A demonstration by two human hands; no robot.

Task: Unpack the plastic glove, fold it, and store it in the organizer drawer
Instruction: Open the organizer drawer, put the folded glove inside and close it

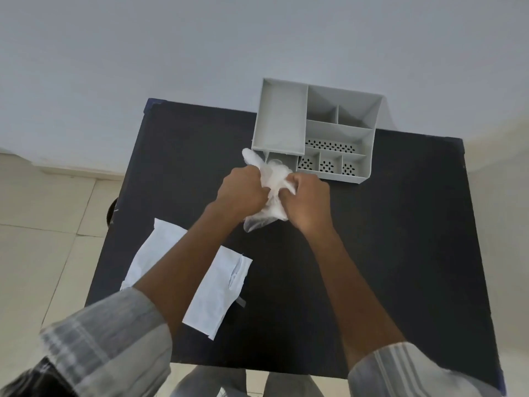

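A clear, whitish plastic glove (273, 179) is bunched up between my two hands just in front of the grey organizer (340, 130). My left hand (243, 191) grips its left side, with a fingertip of the glove sticking out above the fist. My right hand (307, 202) pinches its right side, and a loose end hangs down between the wrists. The organizer's drawer (282, 118) stands pulled out at the left, and nothing is visible inside it. The glove's torn white paper wrapper (217, 290) lies flat on the black table (386, 253), partly under my left forearm.
The organizer sits at the table's far edge, with several open compartments and perforated trays on its right side. A pale wall rises behind it. Tiled floor shows to the left of the table and my legs below its near edge.
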